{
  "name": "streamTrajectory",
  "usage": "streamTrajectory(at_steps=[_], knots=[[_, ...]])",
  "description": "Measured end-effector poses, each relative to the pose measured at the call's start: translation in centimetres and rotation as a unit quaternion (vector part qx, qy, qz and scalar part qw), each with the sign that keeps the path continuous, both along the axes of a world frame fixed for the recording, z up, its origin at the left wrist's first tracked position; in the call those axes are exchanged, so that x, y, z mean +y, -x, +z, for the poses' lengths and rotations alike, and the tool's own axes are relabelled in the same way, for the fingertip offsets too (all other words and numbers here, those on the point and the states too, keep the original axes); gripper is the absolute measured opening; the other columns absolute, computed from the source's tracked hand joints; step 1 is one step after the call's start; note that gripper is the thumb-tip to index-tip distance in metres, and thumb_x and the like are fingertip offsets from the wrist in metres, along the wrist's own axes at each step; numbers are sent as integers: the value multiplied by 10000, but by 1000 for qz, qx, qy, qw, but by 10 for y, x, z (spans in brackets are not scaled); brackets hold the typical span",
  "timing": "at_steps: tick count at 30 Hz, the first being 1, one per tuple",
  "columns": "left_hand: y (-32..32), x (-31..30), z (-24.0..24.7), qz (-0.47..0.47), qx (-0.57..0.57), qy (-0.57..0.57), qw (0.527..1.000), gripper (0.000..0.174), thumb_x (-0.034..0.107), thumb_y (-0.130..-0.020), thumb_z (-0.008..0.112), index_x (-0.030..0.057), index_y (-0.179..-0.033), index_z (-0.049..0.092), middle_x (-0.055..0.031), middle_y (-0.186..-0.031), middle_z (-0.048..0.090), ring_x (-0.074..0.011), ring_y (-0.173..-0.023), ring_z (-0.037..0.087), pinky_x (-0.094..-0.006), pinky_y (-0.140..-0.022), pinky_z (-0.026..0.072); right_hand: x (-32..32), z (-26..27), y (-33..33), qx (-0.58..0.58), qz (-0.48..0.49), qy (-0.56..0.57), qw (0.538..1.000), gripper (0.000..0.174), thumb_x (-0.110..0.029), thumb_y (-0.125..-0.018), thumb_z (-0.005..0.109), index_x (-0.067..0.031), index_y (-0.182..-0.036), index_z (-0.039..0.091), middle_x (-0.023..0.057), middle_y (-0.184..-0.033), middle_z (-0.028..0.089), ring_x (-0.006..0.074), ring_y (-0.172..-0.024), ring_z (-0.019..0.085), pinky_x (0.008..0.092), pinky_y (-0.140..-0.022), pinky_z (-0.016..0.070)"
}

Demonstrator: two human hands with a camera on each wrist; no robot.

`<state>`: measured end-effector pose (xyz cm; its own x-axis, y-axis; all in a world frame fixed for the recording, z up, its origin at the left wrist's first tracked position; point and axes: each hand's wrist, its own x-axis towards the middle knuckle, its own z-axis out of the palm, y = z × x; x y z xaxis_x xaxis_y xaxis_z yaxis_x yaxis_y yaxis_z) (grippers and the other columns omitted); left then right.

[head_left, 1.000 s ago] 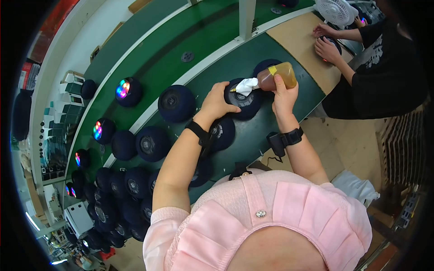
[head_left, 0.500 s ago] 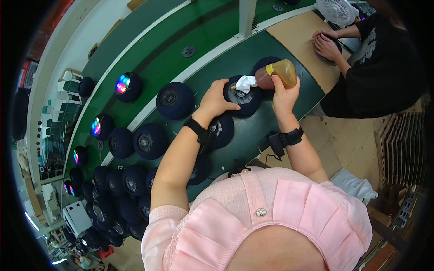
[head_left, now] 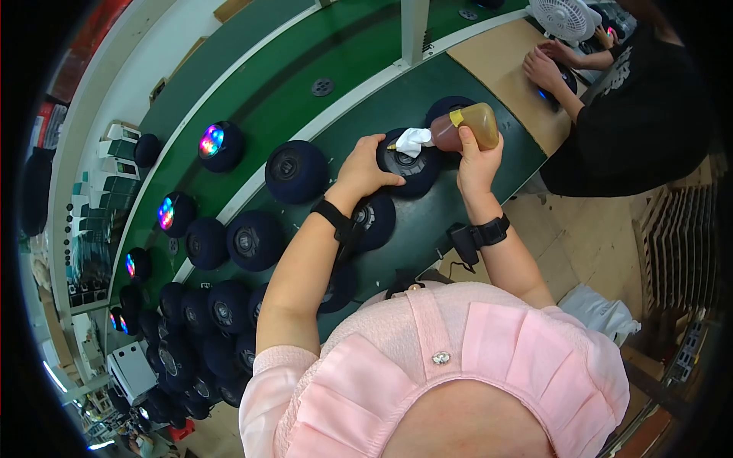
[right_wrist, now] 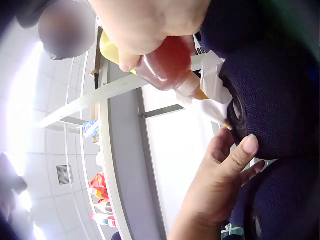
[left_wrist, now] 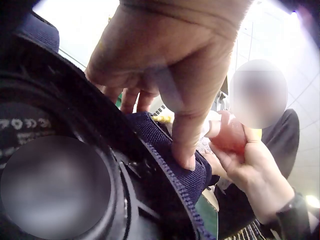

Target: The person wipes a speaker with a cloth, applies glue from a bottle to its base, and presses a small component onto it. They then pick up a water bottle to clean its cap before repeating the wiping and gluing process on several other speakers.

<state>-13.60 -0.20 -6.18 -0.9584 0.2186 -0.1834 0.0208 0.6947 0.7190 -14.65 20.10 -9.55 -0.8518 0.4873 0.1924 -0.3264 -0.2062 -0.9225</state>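
Note:
In the head view my right hand (head_left: 479, 169) grips an amber squeeze bottle (head_left: 480, 120) with reddish-brown liquid and yellow tape. A white tissue (head_left: 413, 142) is wrapped about its nozzle. The nozzle tip points left, at the inner ring of a round navy fabric-covered speaker (head_left: 418, 182). My left hand (head_left: 360, 174) holds that speaker by its left side, thumb at the near rim and fingers at the far one. In the right wrist view the tip (right_wrist: 227, 124) lies right at the speaker's black rim, close to the left fingers. In the left wrist view the thumb presses navy mesh (left_wrist: 187, 175).
Another navy speaker (head_left: 372, 223) sits just nearer me, and one more (head_left: 452, 107) lies behind the bottle. Others (head_left: 296, 172) stand leftward, with a crowd of them at lower left. Lit speakers (head_left: 220, 146) ride the green belt (head_left: 267, 107). A person (head_left: 634, 122) works at the right.
The bottle has shifted and tilted slightly, while my left hand keeps its hold on the speaker. Lit speakers on the belt have crept rightward. The other person's hands have moved on their own piece.

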Motion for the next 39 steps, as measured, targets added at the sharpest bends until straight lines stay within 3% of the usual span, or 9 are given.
streamTrajectory(at_steps=[2, 5, 8, 16, 20, 24, 27, 30, 39], knots=[[0, -1, 1, -3, 3, 4, 1000, 884, 240, -507, 835, 2, -1247, 415, -172, -1245, 440, -294, -1145, 457, -329, -971, 372, 0, 6, -4, -3, -6, -11, 1000, 499, -189, -760, 717, 4, -1126, 437, 83, -1047, 546, 163, -938, 551, 302, -845, 449], [0, -2, -2, 6, 0, 10, 1000, 898, 261, -500, 836, -13, -1244, 413, -189, -1232, 449, -299, -1139, 464, -330, -968, 374, 4, 18, -8, -80, 56, 195, 976, 391, -236, -843, 606, -33, -1138, 449, 117, -1061, 554, 249, -893, 607, 407, -730, 540], [-1, -2, 0, 19, -27, 25, 999, 910, 283, -497, 835, -36, -1237, 411, -208, -1222, 454, -305, -1134, 468, -330, -966, 374, 13, 8, -8, -138, 66, 302, 941, 368, -242, -853, 593, -26, -1120, 460, 128, -1061, 553, 252, -897, 606, 388, -707, 549], [-2, -4, -5, 24, -22, 46, 998, 909, 298, -500, 821, -8, -1247, 402, -161, -1232, 456, -293, -1123, 478, -326, -935, 403, 22, 22, -8, -18, -5, 75, 997, 406, -203, -810, 658, -4, -1103, 461, 100, -1008, 567, 182, -828, 608, 296, -633, 542], [-3, -3, -3, 25, -24, 46, 998, 906, 298, -503, 818, -13, -1244, 402, -165, -1235, 451, -292, -1125, 477, -327, -935, 402, 20, 9, 3, 46, -59, -28, 997, 400, -121, -796, 664, 0, -1108, 445, 97, -1029, 556, 180, -878, 595, 304, -692, 535], [-4, -3, -2, 24, -19, 44, 999, 904, 296, -503, 818, -18, -1241, 403, -170, -1238, 448, -294, -1124, 479, -328, -935, 403, 17, 14, 0, 39, -81, -114, 989, 488, -131, -757, 716, 13, -1120, 423, 85, -1039, 543, 156, -941, 548, 283, -845, 444], [-5, -3, -2, 26, -21, 35, 999, 904, 291, -499, 821, -20, -1239, 405, -171, -1239, 448, -294, -1122, 481, -328, -934, 404, 14, 18, -1, 48, -79, -99, 991, 634, -263, -677, 791, 47, -1103, 440, 96, -1040, 554, 166, -960, 542, 288, -853, 423], [-5, -3, 1, 22, -25, 27, 999, 902, 277, -505, 827, -45, -1236, 406, -212, -1230, 450, -307, -1138, 467, -326, -966, 373, 8, 28, -6, 55, -81, -141, 985, 643, -248, -676, 793, 52, -1113, 430, 101, -1044, 552, 168, -963, 541, 289, -856, 424], [-3, -6, -2, 25, -12, 32, 999, 899, 288, -489, 828, -12, -1230, 417, -158, -1220, 463, -295, -1105, 489, -330, -924, 410, 4, 31, -10, 61, -72, -139, 986, 656, -229, -677, 792, 49, -1134, 412, 104, -1058, 542, 172, -966, 538, 293, -863, 425]])
